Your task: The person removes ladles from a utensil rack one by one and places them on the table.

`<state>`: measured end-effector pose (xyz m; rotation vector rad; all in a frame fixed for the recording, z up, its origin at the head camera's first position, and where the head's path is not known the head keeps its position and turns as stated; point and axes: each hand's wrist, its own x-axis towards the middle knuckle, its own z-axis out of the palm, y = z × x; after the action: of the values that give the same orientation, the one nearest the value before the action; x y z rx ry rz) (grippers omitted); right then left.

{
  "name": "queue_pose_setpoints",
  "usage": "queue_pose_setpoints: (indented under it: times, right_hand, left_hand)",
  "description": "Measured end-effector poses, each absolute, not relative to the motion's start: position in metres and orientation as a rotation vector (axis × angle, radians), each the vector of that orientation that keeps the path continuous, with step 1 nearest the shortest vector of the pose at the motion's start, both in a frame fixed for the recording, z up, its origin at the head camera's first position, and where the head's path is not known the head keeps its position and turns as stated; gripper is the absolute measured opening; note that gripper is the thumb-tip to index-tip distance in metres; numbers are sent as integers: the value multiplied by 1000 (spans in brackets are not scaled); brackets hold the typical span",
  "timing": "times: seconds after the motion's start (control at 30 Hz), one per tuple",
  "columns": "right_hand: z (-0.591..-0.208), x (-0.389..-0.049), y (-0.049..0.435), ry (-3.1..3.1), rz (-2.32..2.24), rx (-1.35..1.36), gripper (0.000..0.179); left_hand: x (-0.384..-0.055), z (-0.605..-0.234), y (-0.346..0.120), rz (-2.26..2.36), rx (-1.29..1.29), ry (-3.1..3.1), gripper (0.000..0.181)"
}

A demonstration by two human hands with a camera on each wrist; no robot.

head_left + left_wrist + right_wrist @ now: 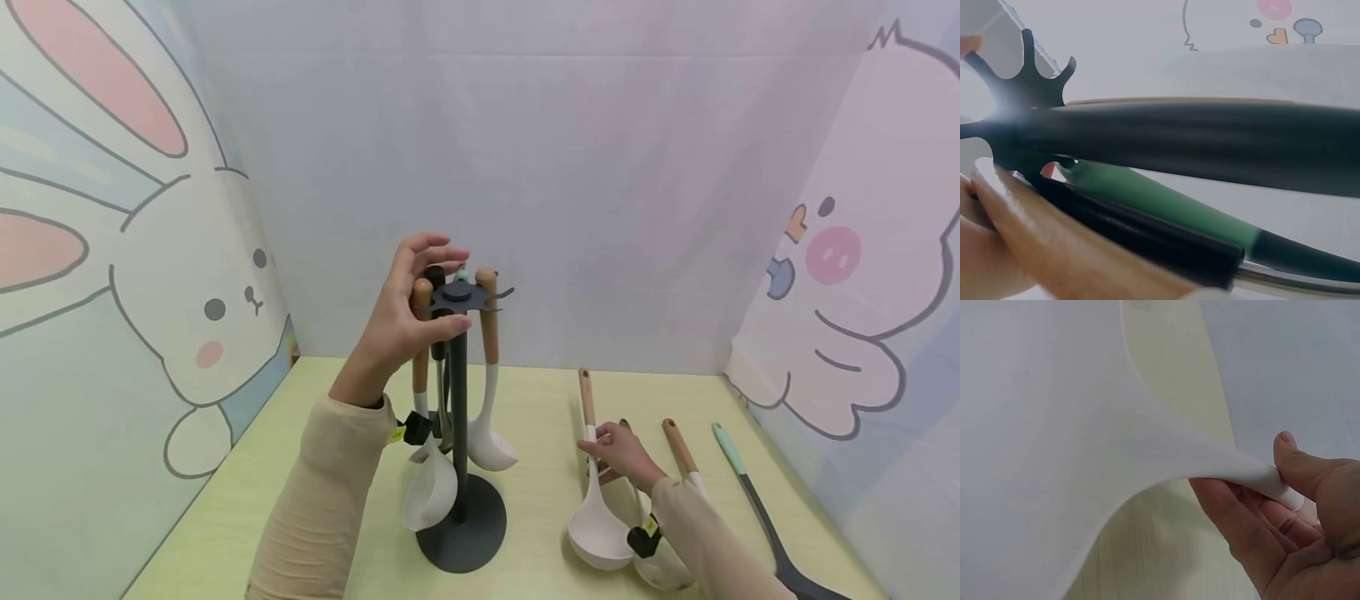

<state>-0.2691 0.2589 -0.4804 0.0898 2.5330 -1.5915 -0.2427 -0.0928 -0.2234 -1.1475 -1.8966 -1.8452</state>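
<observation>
My left hand [405, 308] grips the top of a black utensil rack [459, 400], thumb in front and fingers behind. From its hooks hang a white ladle with a wooden handle [490, 333], another white wooden-handled utensil [431, 496], a black-handled one [1166, 231] with a metal shaft, and a green-handled one [1160, 194]; their lower ends partly overlap. On the right, my right hand [626, 457] pinches the neck of a white ladle [600, 537] with a wooden handle. Its thumb [1297, 462] lies on one side, fingers underneath.
Right of the rack, by my right forearm, lie another wooden-handled utensil [678, 446], a partly hidden pale ladle bowl [663, 571], and a black utensil with a mint-green handle [757, 500]. Printed cloth walls [562, 208] enclose the pale yellow table [536, 517].
</observation>
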Motion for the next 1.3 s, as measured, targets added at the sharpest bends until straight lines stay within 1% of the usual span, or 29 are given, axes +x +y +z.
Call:
queue_pose_setpoints:
  times: [0.33, 0.57, 0.97, 1.3]
  right_hand:
    - [-482, -272, 258, 2515, -1508, 74, 32]
    - [-489, -274, 259, 2502, -1467, 100, 30]
    - [-490, -275, 258, 2506, -1404, 95, 27]
    - [-491, -276, 260, 2490, -1386, 101, 24]
  left_hand:
    - [-244, -223, -93, -1831, -1142, -1907, 85]
    - [-244, -223, -94, -1854, -1164, -1889, 84]
    - [-247, -223, -98, -1940, -1216, -1865, 84]
    - [-250, -222, -103, -1925, -1245, -1880, 85]
